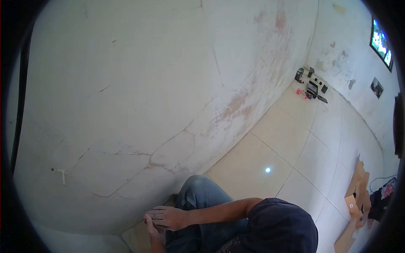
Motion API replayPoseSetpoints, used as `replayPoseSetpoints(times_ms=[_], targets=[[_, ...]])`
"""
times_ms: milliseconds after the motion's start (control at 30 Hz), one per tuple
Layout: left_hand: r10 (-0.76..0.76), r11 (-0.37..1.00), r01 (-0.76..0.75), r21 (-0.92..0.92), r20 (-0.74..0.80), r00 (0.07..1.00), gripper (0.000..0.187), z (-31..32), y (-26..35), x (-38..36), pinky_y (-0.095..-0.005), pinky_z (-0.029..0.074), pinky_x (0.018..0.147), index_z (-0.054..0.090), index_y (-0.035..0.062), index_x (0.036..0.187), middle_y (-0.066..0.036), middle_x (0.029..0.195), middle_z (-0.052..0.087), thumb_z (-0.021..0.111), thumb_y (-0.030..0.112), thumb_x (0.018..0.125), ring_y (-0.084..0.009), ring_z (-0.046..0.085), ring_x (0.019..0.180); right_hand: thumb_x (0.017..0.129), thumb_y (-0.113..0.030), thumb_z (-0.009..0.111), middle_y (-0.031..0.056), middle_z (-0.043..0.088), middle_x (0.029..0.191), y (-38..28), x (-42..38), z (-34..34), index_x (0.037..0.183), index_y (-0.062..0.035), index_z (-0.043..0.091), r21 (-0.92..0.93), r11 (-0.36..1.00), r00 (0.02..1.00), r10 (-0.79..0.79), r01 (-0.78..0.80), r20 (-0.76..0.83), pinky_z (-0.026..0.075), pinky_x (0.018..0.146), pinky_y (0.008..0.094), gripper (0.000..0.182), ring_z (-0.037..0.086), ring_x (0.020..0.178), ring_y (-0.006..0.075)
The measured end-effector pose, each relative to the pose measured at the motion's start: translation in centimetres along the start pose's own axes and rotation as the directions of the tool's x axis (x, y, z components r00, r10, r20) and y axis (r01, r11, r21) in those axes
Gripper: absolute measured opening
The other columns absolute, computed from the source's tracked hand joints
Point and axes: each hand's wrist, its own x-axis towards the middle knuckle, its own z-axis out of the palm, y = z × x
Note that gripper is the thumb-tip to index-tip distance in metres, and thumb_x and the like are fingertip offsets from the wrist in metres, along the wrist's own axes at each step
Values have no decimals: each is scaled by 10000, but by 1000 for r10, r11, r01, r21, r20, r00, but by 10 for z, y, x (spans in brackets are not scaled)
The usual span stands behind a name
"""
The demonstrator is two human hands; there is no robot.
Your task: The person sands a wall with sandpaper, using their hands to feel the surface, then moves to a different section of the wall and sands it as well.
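Note:
My right hand reaches across from the right, its fingers stretched out and lying over my left hand. The left thumb points up beside the right fingertips, while the other left fingers are hidden beneath the right hand. No object shows between the two hands. They are close to my bent knee in blue jeans, near the foot of the wall. A dark sleeve covers my upper arm.
The wall is cracked and stained. Pale floor tiles stretch to the far corner, where small black devices stand. Torn cardboard and dark cloth lie at right. A lit screen hangs above.

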Motion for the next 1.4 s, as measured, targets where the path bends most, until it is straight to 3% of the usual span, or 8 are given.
replayPoseSetpoints(times_ms=[333, 533, 733, 833, 933, 1033, 1133, 1400], targets=[[80, 988, -57, -144, 160, 984, 673, -26, -18, 7, -411, 440, 1021, 447, 24, 1361, -124, 1327, 528, 335, 588, 1011, -255, 528, 1223, 732, -217, 736, 164, 441, 1462, -5, -1, -12, 1313, -6, 526, 20, 997, 995, -79, 78, 60, 306, 1151, 475, 653, 365, 1404, 308], [-13, 941, -53, -333, -192, 981, 635, 34, 4, 2, -405, 464, 946, 516, -21, 1256, -101, 1161, 587, 347, 542, 1015, -245, 575, 1095, 804, -216, 665, 145, 501, 1404, -10, 4, 2, 1154, -11, 643, -51, 997, 998, 55, -57, -37, 330, 1131, 451, 405, 459, 1328, 308], [108, 977, -137, -162, -175, 979, 644, 11, -13, 3, -413, 459, 937, 486, -38, 1290, -96, 1126, 593, 390, 533, 1008, -251, 574, 1068, 828, -235, 646, 147, 602, 1199, -14, 6, 9, 844, -10, 710, 13, 999, 984, 39, -37, -172, 352, 1081, 432, 234, 493, 1230, 301], [34, 996, -58, -72, -302, 953, 604, 2, -12, 5, -420, 449, 958, 484, -51, 1240, -125, 1138, 553, 347, 498, 1028, -270, 562, 1071, 835, -213, 642, 180, 485, 1412, -25, 15, -28, 1005, 8, 707, 222, 857, 832, 336, -464, 442, 383, 1076, 438, 286, 498, 1282, 324], [-49, 984, 1, -179, -261, 964, 593, 6, -7, 6, -424, 447, 962, 474, -31, 1265, -118, 1147, 552, 360, 496, 1021, -268, 557, 1089, 827, -229, 649, 211, 384, 1492, -26, 14, -29, 1109, 15, 666, 172, 906, 874, 299, -385, 382, 403, 1043, 460, 373, 469, 1302, 355], [102, 968, -129, -214, -133, 986, 592, 7, -14, 10, -423, 442, 971, 474, -6, 1277, -116, 1166, 547, 385, 512, 1004, -262, 553, 1109, 779, -242, 700, 243, 268, 1542, -11, 4, 15, 1058, 10, 676, 85, 986, 988, 147, -142, -54, 406, 1029, 486, 376, 399, 1350, 408], [-100, 962, 23, -271, -274, 956, 590, 41, 9, -6, -423, 431, 986, 474, 8, 1287, -113, 1190, 542, 395, 516, 997, -254, 544, 1142, 735, -261, 736, 267, 181, 1567, -12, 2, 4, 1290, -16, 554, 89, 956, 959, 275, -281, 70, 379, 1060, 492, 633, 289, 1422, 431], [-55, 998, 51, -46, -87, 995, 597, 0, -16, 2, -421, 410, 1024, 413, 30, 1392, -140, 1347, 493, 382, 497, 1021, -264, 503, 1232, 695, -248, 746, 260, 152, 1582, -1, 3, 8, 1496, -6, 254, 138, 902, 898, 373, -410, 232, 351, 1089, 489, 970, 216, 1460, 411]])
